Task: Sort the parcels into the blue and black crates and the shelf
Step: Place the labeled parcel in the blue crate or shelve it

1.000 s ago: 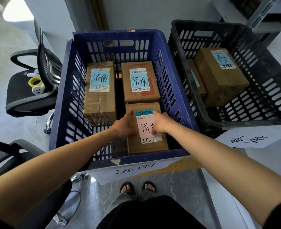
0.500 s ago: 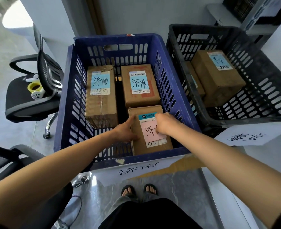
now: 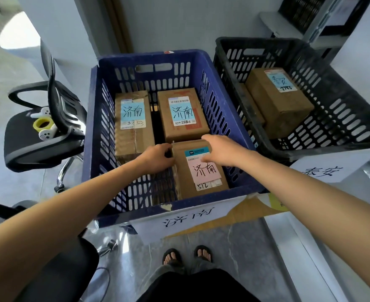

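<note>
Reaching down into the blue crate (image 3: 131, 59), both hands are on the pink-label parcel (image 3: 203, 175). This parcel lies flat in the near right part of the crate, close to the near wall. The left hand (image 3: 158, 158) has its fingers curled round the parcel's far left corner. The right hand (image 3: 221, 151) rests on top near the far edge, with its fingers loose and bent down onto the box.

Two more brown boxes lie behind it. The long parcel (image 3: 134, 123) on the left and the square parcel (image 3: 182, 114) beside it each wear a light blue label with black writing. A thin dark gap runs between them. The near left corner of the crate has open room.

The black crate (image 3: 256, 41) stands just to the right, its side touching the blue one. A tall parcel (image 3: 277, 99) sits in it, tilted, and a flatter box (image 3: 252, 107) peeks out beside it. There is free room at its near side.

Both crates are hard plastic with rows of long slots in the walls. The parcels are plain cardboard with tape. A white paper sign (image 3: 186, 219) hangs on the blue crate's front, and another sign (image 3: 323, 168) on the black one.

A grey shelf (image 3: 319, 20) stands far back on the right. A black chair (image 3: 38, 138) on the left holds a yellow tape roll (image 3: 42, 124).
</note>
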